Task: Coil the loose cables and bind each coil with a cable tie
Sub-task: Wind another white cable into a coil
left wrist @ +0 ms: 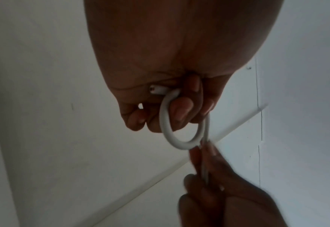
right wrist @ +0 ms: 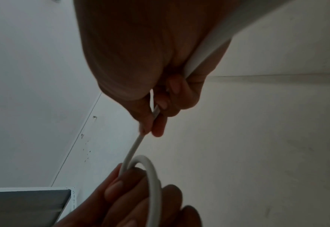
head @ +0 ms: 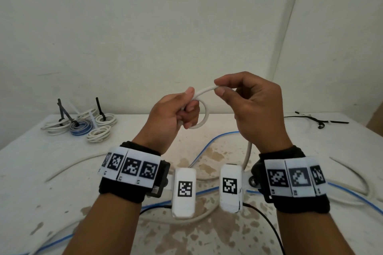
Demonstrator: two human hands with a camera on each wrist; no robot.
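Readable text: none showing anywhere.
Wrist bands point(head: 130, 166): carrying only black-and-white square code markers, no letters.
White camera housings point(head: 184, 189): showing code markers too, no words.

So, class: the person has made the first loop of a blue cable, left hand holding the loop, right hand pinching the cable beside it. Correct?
Not quite: the cable is white, not blue, as the head view shows. The left hand holds its loop and the right hand pinches it alongside.

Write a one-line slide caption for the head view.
Left hand holds the first loop of a white cable while the right hand feeds more, bound coils waiting behind.
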